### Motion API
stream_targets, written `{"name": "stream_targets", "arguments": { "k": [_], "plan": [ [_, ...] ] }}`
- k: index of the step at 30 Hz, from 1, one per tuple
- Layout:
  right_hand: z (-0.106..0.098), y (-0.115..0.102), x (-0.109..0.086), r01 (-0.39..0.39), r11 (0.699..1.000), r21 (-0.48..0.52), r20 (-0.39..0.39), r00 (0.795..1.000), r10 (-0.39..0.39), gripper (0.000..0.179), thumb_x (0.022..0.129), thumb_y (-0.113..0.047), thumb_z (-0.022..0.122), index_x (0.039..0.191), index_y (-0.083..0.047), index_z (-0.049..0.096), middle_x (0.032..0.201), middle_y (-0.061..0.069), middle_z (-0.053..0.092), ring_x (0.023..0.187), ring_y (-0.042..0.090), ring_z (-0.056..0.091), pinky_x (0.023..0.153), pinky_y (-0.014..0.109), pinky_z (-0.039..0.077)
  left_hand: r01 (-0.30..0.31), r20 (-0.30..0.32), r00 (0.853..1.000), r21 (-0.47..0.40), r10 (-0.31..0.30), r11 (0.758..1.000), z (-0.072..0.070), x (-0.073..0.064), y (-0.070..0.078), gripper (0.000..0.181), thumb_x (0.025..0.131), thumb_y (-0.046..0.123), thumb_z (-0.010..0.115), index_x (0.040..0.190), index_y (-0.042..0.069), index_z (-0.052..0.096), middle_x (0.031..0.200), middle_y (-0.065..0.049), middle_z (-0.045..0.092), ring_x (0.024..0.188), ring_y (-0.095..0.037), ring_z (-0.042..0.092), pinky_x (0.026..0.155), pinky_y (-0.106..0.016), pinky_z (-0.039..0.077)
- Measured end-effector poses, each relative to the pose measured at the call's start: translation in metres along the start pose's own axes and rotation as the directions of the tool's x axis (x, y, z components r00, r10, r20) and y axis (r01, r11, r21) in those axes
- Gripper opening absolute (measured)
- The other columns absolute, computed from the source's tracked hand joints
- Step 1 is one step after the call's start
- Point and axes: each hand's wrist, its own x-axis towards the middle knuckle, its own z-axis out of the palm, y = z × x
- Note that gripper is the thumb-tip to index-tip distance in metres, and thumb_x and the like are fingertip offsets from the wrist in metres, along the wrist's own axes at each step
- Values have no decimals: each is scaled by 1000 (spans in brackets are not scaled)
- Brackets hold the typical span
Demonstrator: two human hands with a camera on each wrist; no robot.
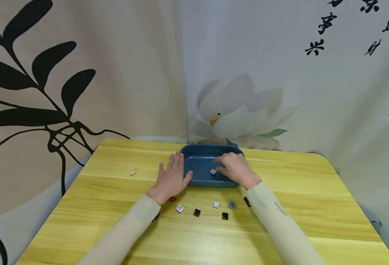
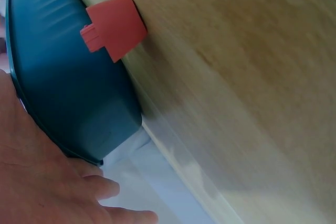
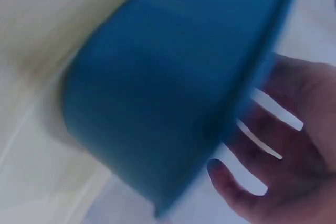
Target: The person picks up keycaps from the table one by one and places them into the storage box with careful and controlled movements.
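Observation:
A dark blue tray (image 1: pixel 197 183) stands at the table's far edge, with a white keycap (image 1: pixel 213 172) inside it. My left hand (image 1: pixel 171 180) lies with spread fingers along the tray's left rim, thumb over the near corner. From the right, my right hand (image 1: pixel 237 168) reaches over the rim, fingers bent loosely and apart, thumb tip just right of the white keycap. Its fingers show behind the blurred tray wall (image 3: pixel 152 77) in the right wrist view. Close to the tray's outer wall in the left wrist view is a red keycap (image 2: pixel 118 27), partly covered by the left wrist in the head view.
Several loose keycaps lie in front of the tray, among them a black keycap (image 1: pixel 197 212), a grey keycap (image 1: pixel 232 205) and a white keycap (image 1: pixel 179 208). Another pale keycap (image 1: pixel 132 172) sits farther left. A printed curtain (image 1: pixel 141 73) hangs right behind the wooden table (image 1: pixel 280 206).

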Motion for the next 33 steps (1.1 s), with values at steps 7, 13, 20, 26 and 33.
{"name": "stream_targets", "arguments": {
  "k": [7, 13, 20, 26, 33],
  "plan": [
    [-24, -7, -28, 25, 1000, 15, -111, 994, -23, 28, 98, -25, 74, 124, -14, 77, 125, 7, 72, 111, 26, 69, 85, 43, 58, 1, 0, 1000, -6, -1, 1000, -2, 2, -1, 82, 109, 52, 39, 164, -3, 12, 173, -17, 3, 158, -39, 8, 116, -75, 14],
    [-26, -9, -54, 102, 995, -4, -183, 978, -101, 32, 97, -29, 75, 124, -12, 76, 129, 10, 70, 99, 22, 74, 78, 39, 59, 0, -3, 1000, 6, 0, 1000, -3, 5, -1, 82, 109, 52, 39, 164, -2, 12, 172, -17, 3, 158, -39, 10, 116, -75, 16],
    [-22, -11, -80, 157, 988, -2, -226, 962, -153, 38, 95, -27, 77, 130, -12, 73, 137, 10, 67, 92, 21, 75, 71, 36, 58, 1, -16, 1000, -5, -1, 1000, -2, 5, 0, 82, 109, 50, 41, 164, -2, 13, 173, -18, 5, 158, -39, 10, 116, -75, 15],
    [-19, -13, -101, 185, 983, 17, -204, 963, -178, 39, 96, -28, 77, 131, -12, 72, 139, 7, 66, 112, 23, 70, 85, 44, 58, 4, -9, 1000, -4, -4, 1000, -3, 3, 1, 82, 109, 51, 41, 164, -3, 12, 173, -18, 5, 158, -39, 10, 116, -75, 16],
    [-6, -13, -122, 226, 974, 22, -96, 970, -223, 46, 97, -33, 74, 138, -13, 67, 146, 5, 61, 125, 26, 63, 96, 51, 54, -1, 2, 1000, -4, 1, 1000, -1, 2, 1, 83, 109, 52, 39, 164, -3, 11, 173, -17, 3, 158, -39, 9, 116, -75, 15]
  ]
}}
